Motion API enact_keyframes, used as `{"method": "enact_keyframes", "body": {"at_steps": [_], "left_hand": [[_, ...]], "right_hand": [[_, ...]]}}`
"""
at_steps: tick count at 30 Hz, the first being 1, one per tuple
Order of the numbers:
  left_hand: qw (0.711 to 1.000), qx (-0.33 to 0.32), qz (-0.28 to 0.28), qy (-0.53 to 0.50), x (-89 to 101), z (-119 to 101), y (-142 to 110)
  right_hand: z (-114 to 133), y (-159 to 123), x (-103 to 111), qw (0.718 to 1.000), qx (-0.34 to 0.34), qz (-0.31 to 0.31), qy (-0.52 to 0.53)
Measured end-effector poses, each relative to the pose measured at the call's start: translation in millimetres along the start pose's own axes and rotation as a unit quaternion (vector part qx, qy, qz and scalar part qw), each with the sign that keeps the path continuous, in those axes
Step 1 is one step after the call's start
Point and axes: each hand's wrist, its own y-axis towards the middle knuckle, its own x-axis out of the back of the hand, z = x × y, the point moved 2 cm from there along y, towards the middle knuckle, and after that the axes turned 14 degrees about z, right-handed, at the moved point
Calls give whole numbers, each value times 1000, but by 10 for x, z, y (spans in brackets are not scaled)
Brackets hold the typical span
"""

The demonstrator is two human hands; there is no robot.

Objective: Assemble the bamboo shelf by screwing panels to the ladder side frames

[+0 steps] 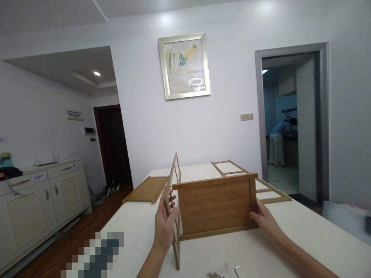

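My left hand (166, 222) is wrapped round the middle of a slatted wooden side frame (176, 247), which stands upright and shows nearly edge-on. My right hand (262, 216) grips the right end of a brown wooden panel (214, 206), thumb on its near face and fingers behind. The panel stands on its long edge, its left end against or very close to the side frame; whether they are joined I cannot tell. At the near edge of the table lie several screws (215, 275) by a clear bag and an L-shaped hex key (237, 271).
A second wooden panel (147, 189) lies flat on the white table (130, 227) at left. Two open wooden frames, one farther back (228, 167) and another (275, 193), lie at right. A person (278, 141) bends over a counter beyond the doorway. A white cabinet (46, 193) stands left.
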Motion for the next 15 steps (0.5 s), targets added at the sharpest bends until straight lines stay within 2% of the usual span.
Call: {"method": "enact_keyframes", "body": {"at_steps": [5, 9, 15], "left_hand": [[1000, 9, 7, 8, 17, -27, -10], [1000, 7, 19, 4, 8, -40, -24], [1000, 3, 2, -15, -34, 1, -28]], "right_hand": [[-19, 23, -2, 999, 1, 23, 26], [-43, 41, 8, 1000, -1, 16, 25], [-58, 35, -35, 1000, 2, 10, 21]]}}
